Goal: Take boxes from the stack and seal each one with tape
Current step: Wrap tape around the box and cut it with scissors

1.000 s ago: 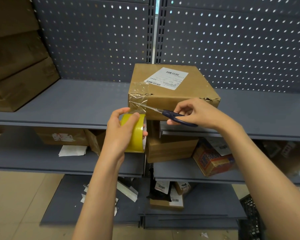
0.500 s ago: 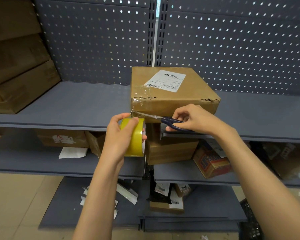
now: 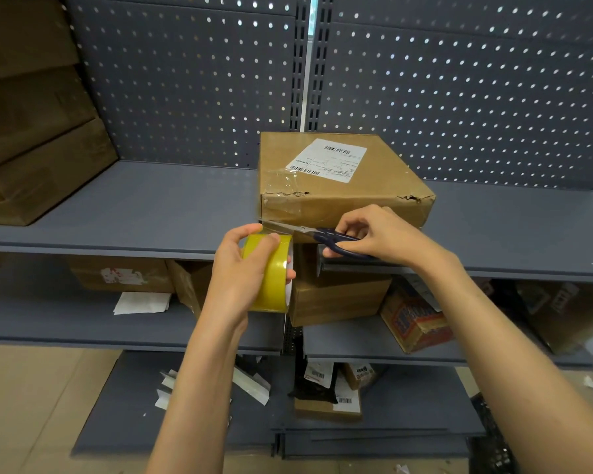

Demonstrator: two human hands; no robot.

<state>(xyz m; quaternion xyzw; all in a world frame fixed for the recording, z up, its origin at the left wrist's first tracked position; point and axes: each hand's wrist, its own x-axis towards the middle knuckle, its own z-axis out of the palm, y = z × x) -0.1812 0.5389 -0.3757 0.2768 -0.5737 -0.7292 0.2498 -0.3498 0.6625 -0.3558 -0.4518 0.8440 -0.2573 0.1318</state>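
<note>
Tape roll (image 3: 271, 271) is grasped by left hand (image 3: 237, 271), scissors (image 3: 326, 236) by right hand (image 3: 377, 234); box (image 3: 343, 179) is taped, strip uncut.

Bare shelf (image 3: 158, 213) surface centre-left of frame, open between stacked cartons (image 3: 31, 131) at upper left and the labelled box (image 3: 339, 186) at centre. Right of the box, shelf top also bare to frame edge. Pegboard back panel (image 3: 185, 90) closes off the rear. Front of box blocked: left hand (image 3: 237, 275) with yellow tape roll (image 3: 271, 275) and right hand (image 3: 380, 234) with scissors (image 3: 322, 234) crowd its lower front edge. Lower shelves cluttered with boxes and paper.
</note>
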